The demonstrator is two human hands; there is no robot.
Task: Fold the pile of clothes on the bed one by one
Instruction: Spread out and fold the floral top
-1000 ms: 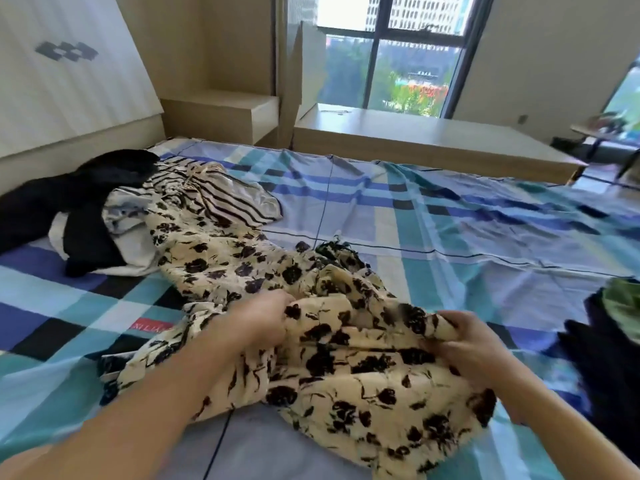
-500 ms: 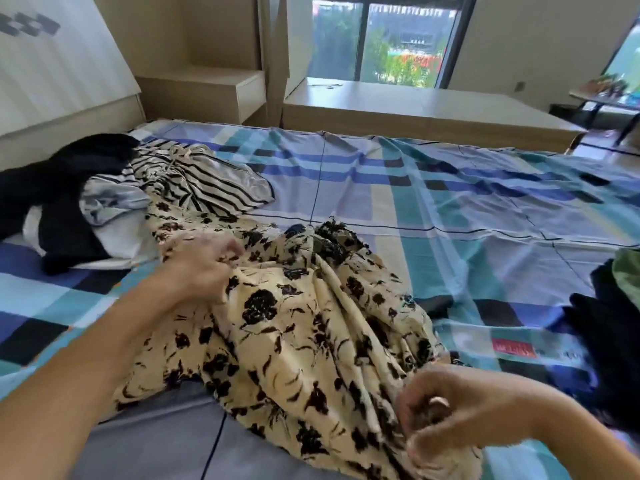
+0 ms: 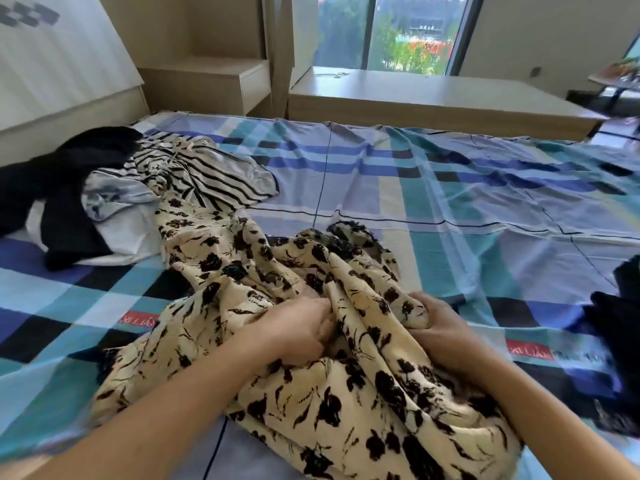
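Cream floral garment (image 3: 346, 393) lies crumpled on the plaid bed sheet (image 3: 450, 202) just before the person, its far end touching the striped top (image 3: 214, 178) in the unfolded pile. The left hand (image 3: 294, 327) and right hand (image 3: 440, 327) each bunch a fold in curled fingers, close together, likely seeking an edge to spread it flat.

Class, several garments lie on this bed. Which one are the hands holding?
The cream garment with black flowers: the left hand and right hand both grip it. The striped garment and black garment lie unheld, farther left.
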